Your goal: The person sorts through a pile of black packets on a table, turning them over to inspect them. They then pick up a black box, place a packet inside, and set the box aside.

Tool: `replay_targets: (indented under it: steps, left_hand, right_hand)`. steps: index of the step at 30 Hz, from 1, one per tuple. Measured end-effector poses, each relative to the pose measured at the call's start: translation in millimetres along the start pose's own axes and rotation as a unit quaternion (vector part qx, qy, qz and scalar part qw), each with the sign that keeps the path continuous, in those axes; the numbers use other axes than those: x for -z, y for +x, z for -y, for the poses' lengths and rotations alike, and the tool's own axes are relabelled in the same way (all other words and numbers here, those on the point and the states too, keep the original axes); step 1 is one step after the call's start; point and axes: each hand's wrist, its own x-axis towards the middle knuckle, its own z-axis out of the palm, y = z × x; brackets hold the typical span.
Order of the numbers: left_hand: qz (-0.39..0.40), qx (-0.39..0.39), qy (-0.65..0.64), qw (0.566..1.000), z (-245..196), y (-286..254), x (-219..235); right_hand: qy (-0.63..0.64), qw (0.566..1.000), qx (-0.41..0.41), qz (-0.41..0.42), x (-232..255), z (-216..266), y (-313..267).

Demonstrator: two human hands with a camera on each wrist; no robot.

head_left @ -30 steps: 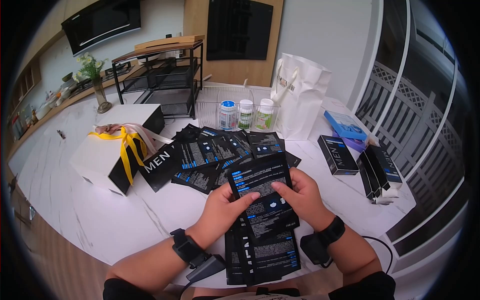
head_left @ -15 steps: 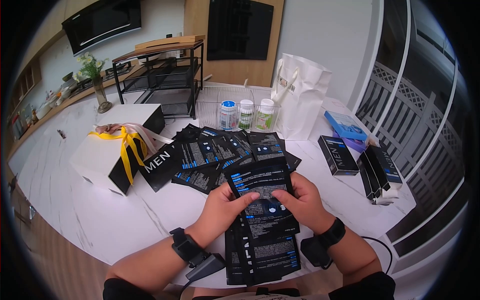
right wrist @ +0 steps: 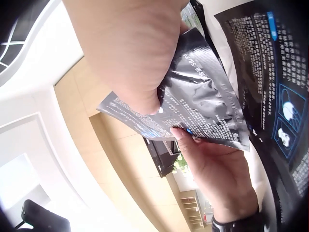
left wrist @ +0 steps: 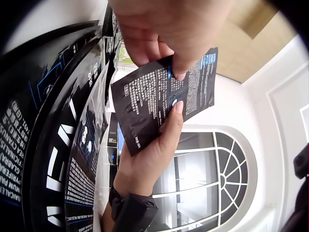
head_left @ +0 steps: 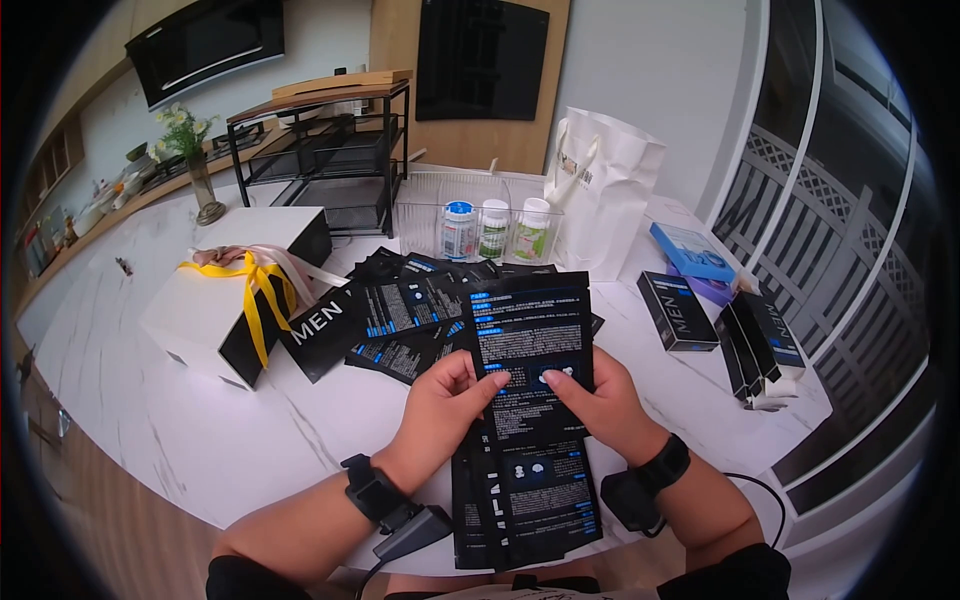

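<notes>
Both hands hold a black foil sachet with white and blue print, its printed face toward me, above the near edge of the table. My left hand pinches its left side, thumb on the face and fingers behind. On the right side my right hand grips it the same way. Crinkles show across the foil in the right wrist view, where the sachet bends between the hands. Below it, more black sachets lie overlapping at the table's front edge. Behind it spreads a pile of similar sachets, partly hidden.
Left stands a white and black box with yellow and pink ribbons. Toward the back are a clear bin with bottles, a white paper bag and a black rack. Black boxes and a blue box sit right.
The held sachet dipped slightly, then its upper edge rose, so it now stands taller in view and covers more of the pile. Both hands keep their hold near the same place.
</notes>
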Motion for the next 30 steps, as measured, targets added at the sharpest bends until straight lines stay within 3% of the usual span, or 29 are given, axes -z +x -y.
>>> replay_targets:
  steps: [3, 6, 9, 11, 14, 17, 20, 24, 30]
  left_hand:
    - [0.006, -0.021, 0.002, 1.0, 0, -1, -1]
    - [0.019, -0.044, 0.01, 0.999, -5, -4, -5]
    - [-0.012, -0.033, 0.013, 0.999, 0, -1, 0]
    - [-0.003, -0.021, 0.014, 1.0, 5, 1, 4]
    - [-0.015, -0.033, 0.019, 0.999, 3, 0, 2]
    - [0.016, -0.041, 0.023, 0.999, -8, -5, -5]
    - [-0.008, -0.034, -0.001, 0.999, -7, -5, -7]
    - [0.006, -0.024, 0.009, 1.0, 3, 0, 1]
    - [0.034, -0.016, -0.026, 0.999, -10, -4, -9]
  right_hand:
    - [-0.032, 0.999, -0.003, -0.012, 3, -2, 4]
    - [0.029, 0.999, -0.031, -0.012, 5, -2, 6]
    - [0.028, 0.999, -0.005, -0.016, 1, 1, 0]
    - [-0.049, 0.998, 0.039, 0.026, 0, 4, -6]
    - [-0.091, 0.995, 0.03, 0.008, 1, 9, -5]
    - [-0.019, 1.0, 0.01, -0.015, 6, -3, 3]
    - [0.006, 1.0, 0.006, -0.015, 5, -3, 1]
    - [-0.013, 0.999, 0.029, 0.035, 0, 5, -5]
    - [0.039, 0.998, 0.02, -0.044, 4, 1, 4]
